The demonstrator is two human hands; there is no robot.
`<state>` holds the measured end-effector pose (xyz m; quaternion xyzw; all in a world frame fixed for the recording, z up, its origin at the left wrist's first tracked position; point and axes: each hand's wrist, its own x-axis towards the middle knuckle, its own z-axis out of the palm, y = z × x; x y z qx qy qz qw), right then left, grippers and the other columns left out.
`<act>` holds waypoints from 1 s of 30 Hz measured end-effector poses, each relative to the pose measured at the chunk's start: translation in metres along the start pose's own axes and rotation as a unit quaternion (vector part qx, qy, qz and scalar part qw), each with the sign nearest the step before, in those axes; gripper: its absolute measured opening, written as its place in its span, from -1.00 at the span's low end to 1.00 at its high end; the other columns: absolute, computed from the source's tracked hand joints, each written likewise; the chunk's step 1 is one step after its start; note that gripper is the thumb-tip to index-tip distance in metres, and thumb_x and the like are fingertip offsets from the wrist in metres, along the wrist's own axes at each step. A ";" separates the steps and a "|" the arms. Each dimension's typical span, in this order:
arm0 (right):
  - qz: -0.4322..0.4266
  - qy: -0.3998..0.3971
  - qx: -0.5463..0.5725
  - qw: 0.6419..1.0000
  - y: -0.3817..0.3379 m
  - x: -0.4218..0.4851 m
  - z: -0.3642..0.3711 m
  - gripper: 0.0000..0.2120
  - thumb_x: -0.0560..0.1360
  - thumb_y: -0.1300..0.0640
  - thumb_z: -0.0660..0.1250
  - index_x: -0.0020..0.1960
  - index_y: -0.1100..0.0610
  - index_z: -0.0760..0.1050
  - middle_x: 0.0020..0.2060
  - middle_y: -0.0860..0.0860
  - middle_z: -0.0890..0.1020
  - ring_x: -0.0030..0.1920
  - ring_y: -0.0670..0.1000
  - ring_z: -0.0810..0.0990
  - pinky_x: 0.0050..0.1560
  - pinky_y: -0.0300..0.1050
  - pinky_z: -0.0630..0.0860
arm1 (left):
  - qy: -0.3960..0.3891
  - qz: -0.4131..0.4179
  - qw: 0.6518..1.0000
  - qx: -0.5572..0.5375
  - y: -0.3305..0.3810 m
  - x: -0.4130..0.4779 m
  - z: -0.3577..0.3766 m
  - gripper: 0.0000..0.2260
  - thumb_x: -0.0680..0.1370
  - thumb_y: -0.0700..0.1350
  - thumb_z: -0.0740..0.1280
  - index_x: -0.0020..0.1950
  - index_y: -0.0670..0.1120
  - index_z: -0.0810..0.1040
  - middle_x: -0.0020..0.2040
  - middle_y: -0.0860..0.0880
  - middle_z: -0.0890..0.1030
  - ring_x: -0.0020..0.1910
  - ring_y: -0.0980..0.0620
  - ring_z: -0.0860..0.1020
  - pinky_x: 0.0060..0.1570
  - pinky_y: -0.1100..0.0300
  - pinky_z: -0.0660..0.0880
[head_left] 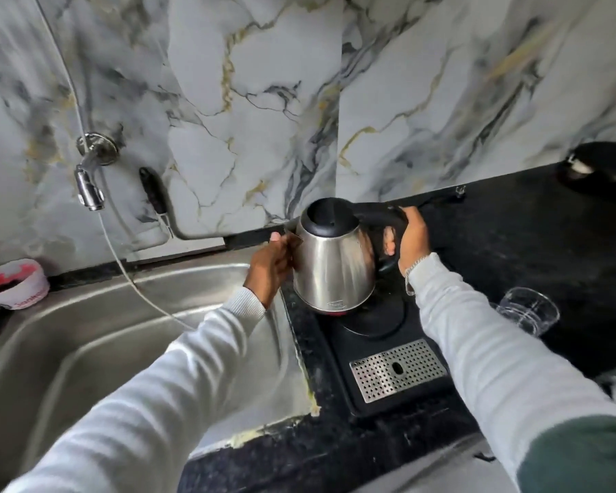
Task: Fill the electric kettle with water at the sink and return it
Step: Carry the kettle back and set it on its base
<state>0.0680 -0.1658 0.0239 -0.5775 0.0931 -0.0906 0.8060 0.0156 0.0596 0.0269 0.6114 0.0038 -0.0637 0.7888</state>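
Observation:
A steel electric kettle (331,265) with a black lid and handle hangs tilted just above its round black base (377,322), which sits on a black tray. My right hand (411,236) is wrapped around the kettle's black handle. My left hand (272,266) presses against the kettle's left side near the spout, fingers spread on the metal. The steel sink (96,336) lies to the left, and a chrome tap (89,179) sticks out of the marble wall above it.
A perforated metal drip grate (397,370) lies in the tray in front of the base. A clear glass (528,309) stands on the black counter at right. A white cup with a red rim (15,284) sits at the sink's far left corner. A thin hose (128,275) hangs from the tap into the sink.

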 end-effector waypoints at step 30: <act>-0.030 0.089 -0.074 0.993 0.005 -0.007 -0.085 -0.52 0.47 0.16 0.13 -0.60 0.10 0.48 -0.64 -0.05 0.52 -0.57 -0.08 0.49 -0.48 -0.28 0.39 | -0.036 0.001 0.998 0.041 -0.050 0.000 0.044 -0.66 0.59 0.09 0.05 0.22 0.08 0.52 0.14 0.10 0.60 0.08 0.31 0.56 0.16 0.28 0.41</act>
